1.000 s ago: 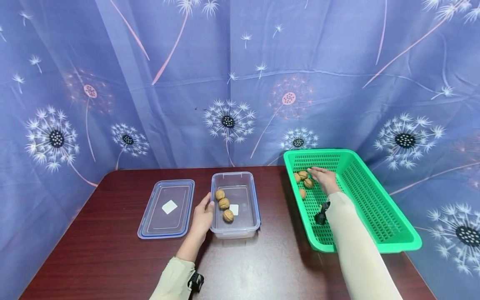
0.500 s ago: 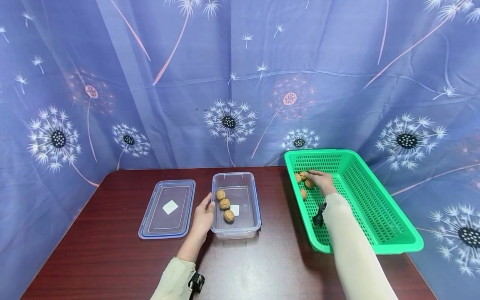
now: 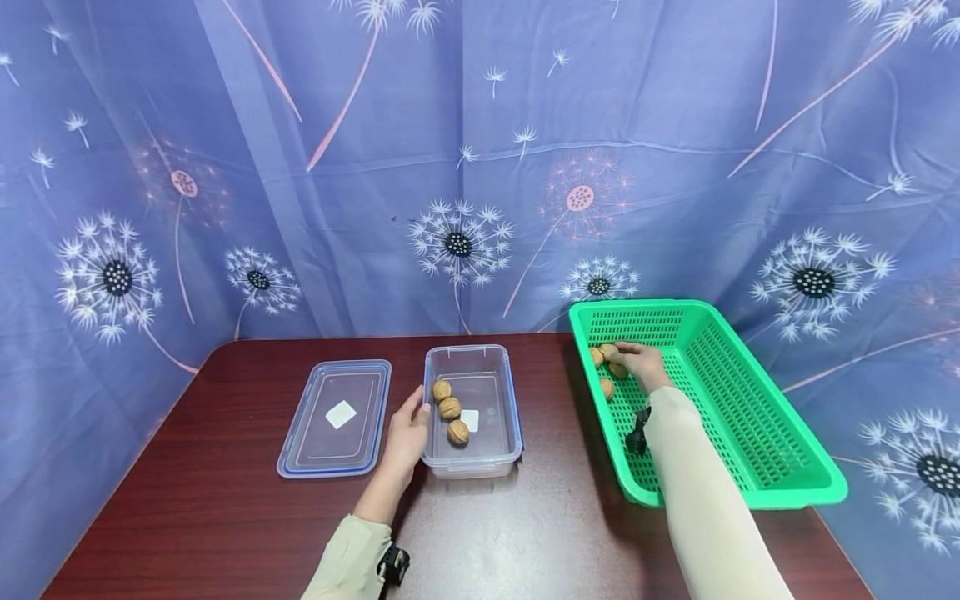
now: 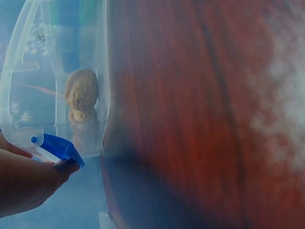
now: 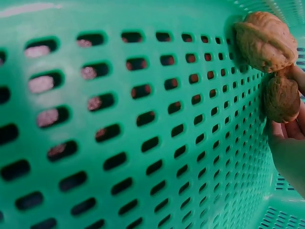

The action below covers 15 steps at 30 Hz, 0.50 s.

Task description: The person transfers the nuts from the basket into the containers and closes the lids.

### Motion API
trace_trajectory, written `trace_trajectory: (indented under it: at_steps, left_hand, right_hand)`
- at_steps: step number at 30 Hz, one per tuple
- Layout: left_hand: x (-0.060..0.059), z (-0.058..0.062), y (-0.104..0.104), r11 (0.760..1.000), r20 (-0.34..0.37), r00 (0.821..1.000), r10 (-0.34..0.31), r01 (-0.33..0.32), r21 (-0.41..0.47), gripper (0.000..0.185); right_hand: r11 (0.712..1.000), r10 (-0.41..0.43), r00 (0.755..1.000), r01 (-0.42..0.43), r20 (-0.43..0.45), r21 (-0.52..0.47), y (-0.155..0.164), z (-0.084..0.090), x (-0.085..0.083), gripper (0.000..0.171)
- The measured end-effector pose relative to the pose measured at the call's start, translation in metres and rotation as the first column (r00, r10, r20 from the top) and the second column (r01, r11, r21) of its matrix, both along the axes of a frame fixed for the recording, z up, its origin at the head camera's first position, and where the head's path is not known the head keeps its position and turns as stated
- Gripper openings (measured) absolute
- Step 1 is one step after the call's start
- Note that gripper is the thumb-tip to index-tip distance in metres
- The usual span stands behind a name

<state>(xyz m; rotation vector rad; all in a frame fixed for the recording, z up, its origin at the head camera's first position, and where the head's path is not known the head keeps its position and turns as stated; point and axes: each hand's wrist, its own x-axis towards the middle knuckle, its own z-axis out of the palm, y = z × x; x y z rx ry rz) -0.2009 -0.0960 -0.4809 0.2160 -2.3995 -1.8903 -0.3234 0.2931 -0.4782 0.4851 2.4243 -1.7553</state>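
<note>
At the far left part of the green basket (image 3: 738, 400), your right hand (image 3: 639, 365) reaches down with fingers bent, only partly spread. Right wrist view: digits sit on two sides of a walnut (image 5: 282, 99), pinching it; cannot tell whether it is clear of the basket floor. Other walnuts (image 3: 606, 389) lie close by: one just nearer to you, two just beyond your fingertips by the left wall. Four seen in the basket in all.

Your left hand (image 3: 407, 435) rests along the left side of the clear box (image 3: 491, 400), fingers fairly straight, thumb at the rim. Left wrist view: a digit meets the blue latch (image 4: 62, 146). Box is uncovered and holds three walnuts (image 3: 450, 407), lined up front to back along its left half, near that hand. Lid (image 3: 352, 437) lies flat on the table (image 3: 225, 433), left of the box, apart from it.
</note>
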Motion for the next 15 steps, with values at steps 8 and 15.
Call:
trace_trajectory:
  at_steps: [8, 15]
  left_hand:
    - [0.0017, 0.0004, 0.0002, 1.000, -0.001, 1.000, 0.004, -0.004, -0.016, 0.045]
    - [0.0024, 0.0016, 0.0004, 1.000, -0.002, 1.000, 0.002, -0.002, -0.028, 0.045]
  right_hand:
    - [0.999, 0.009, 1.000, -0.009, -0.003, -0.032, -0.0009, 0.0014, 0.0034, 0.056]
    - [0.999, 0.012, 1.000, -0.012, 0.002, -0.050, 0.0012, 0.0004, 0.0044, 0.056]
